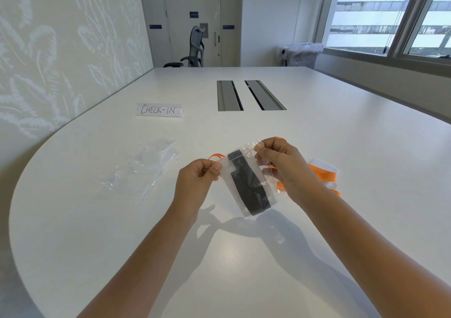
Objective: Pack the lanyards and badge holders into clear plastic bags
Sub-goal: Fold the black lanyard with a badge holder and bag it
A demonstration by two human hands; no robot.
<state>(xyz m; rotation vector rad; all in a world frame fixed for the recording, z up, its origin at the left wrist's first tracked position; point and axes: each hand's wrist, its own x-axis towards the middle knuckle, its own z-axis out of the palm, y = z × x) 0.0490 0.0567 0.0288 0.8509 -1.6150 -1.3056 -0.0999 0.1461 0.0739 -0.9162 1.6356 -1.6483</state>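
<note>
White desk (244, 256) carries all items. Loose clear bags (139, 171) lie left of centre; orange lanyards (322, 173) lie right, partly behind the right hand. Clear bag (246, 183) with black lanyard (249, 188) inside is held above the desk: left hand (195, 183) pinches its left top corner, right hand (280, 163) pinches its right top corner.

Office meeting room: long white table (317, 146), mesh chair (195, 46), "CHECK-IN" sign (158, 110).
</note>
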